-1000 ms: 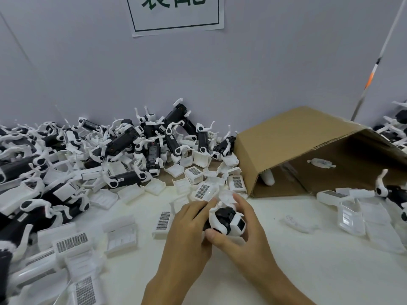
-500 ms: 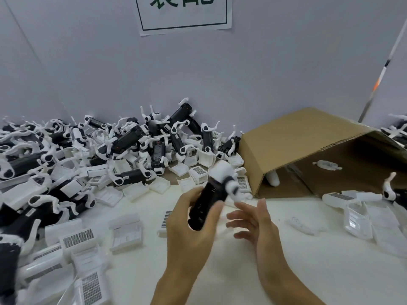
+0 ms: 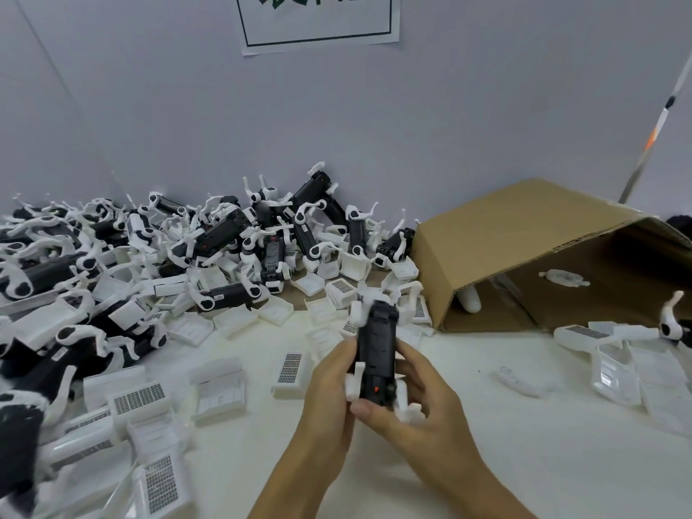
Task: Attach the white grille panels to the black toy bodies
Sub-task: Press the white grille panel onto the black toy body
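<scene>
A black toy body point(image 3: 376, 350) with white legs stands lengthwise above the white table, held between both hands. My left hand point(image 3: 327, 402) grips its left side. My right hand point(image 3: 415, 406) curls round its near end and right side, thumb under the end with a small red spot. Loose white grille panels lie nearby, one point(image 3: 289, 372) just left of my left hand, another point(image 3: 138, 398) further left.
A big heap of black toy bodies with white legs point(image 3: 224, 237) fills the back left against the wall. A tipped cardboard box point(image 3: 524, 234) lies open at the right. More white panels point(image 3: 614, 372) sit at the far right.
The toy body was raised in my left hand alone half a second ago; now it is lower and both hands hold it, turned lengthwise.
</scene>
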Demonstrator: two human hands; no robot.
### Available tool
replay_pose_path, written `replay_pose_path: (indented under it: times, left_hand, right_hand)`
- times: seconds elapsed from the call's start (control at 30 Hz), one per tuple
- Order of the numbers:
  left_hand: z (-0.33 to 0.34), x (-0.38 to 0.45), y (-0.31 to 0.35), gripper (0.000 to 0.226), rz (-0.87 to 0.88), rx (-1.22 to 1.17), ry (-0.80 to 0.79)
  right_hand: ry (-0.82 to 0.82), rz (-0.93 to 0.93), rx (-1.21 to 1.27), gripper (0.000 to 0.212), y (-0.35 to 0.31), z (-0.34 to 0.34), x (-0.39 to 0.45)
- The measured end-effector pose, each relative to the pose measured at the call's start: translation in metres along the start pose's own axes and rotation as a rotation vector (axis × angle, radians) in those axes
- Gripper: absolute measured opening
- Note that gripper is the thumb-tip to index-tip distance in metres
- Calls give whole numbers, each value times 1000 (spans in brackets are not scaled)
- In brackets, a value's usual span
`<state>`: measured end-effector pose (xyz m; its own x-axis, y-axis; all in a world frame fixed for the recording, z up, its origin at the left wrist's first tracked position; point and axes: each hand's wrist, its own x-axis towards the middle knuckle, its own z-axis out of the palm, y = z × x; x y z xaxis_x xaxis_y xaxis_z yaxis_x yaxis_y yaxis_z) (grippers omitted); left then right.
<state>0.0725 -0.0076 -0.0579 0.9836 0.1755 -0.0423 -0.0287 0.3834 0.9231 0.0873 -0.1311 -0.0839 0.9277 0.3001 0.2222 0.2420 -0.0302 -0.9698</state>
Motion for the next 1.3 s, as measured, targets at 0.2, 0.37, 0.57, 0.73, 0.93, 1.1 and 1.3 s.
replay_pose_path:
  times: [0.2, 0.37, 0.57, 0.73, 0.93, 1.1, 1.3]
  left_hand:
    - [7, -1, -7, 43, 25, -95, -6]
    - [11, -2, -15, 37, 47, -102, 25]
    - [9, -3, -13, 35, 43, -93, 38]
    - [12, -3, -11, 36, 60, -82, 40]
    - [12, -3, -11, 37, 65, -68, 58]
    - [7, -1, -12, 28, 49, -75, 112]
    - [7, 0, -9, 26, 34, -80, 100]
  right_hand:
    - [43, -19, 80, 58, 2, -1, 1]
    - [26, -19, 58, 60, 2, -1, 4]
    - [-14, -17, 84, 65, 4, 1, 2]
    - [1, 8, 138, 60, 5, 0, 2]
    - [-34, 24, 189, 56, 3, 0, 5]
    - [-85, -37, 152, 64, 1, 1, 4]
    - [-103, -18, 175, 69, 2, 1, 2]
